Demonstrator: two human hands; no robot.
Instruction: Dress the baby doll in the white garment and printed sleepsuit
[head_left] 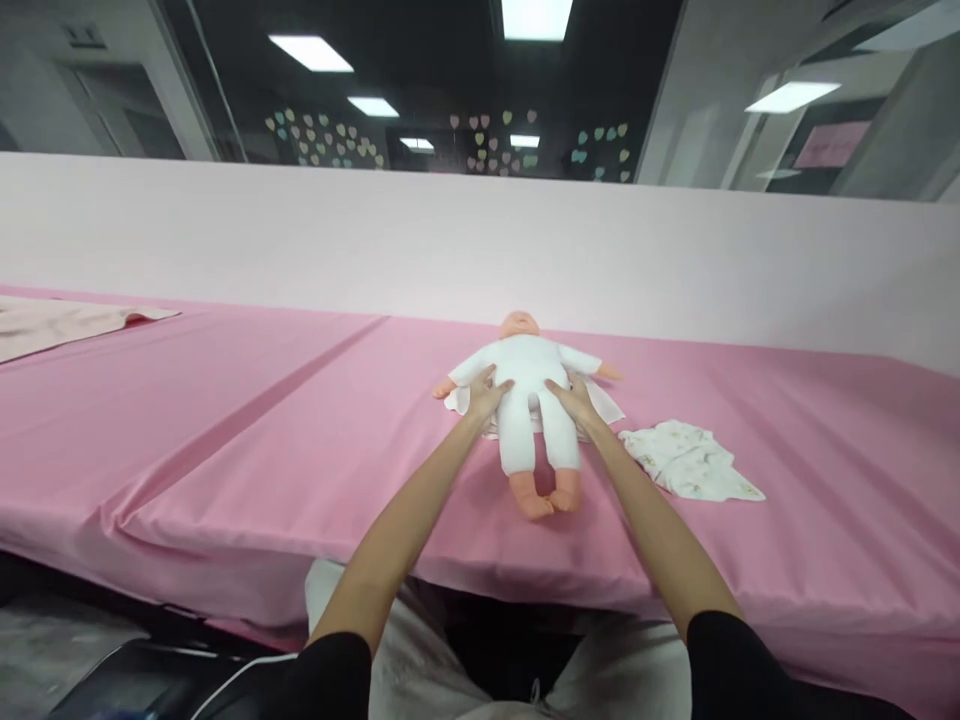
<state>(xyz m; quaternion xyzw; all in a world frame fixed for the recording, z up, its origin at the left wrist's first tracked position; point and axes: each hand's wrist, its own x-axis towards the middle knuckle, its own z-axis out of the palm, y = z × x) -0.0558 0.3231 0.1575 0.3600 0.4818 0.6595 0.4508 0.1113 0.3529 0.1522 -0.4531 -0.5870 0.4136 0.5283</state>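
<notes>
Currently the doll [530, 362] lies face up on a white cloth [606, 402] on the pink desk [285, 430], feet toward me. My left hand [487, 397] and right hand [575, 398] clasp its hips from either side, thumbs spread over the front. A printed cloth [690, 462] lies to the right, a blanket [67, 325] well off left.

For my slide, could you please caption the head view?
Left hand and right hand hold a white-bodied doll at the hips, patterned cloth nearby on pink sheet.
</notes>
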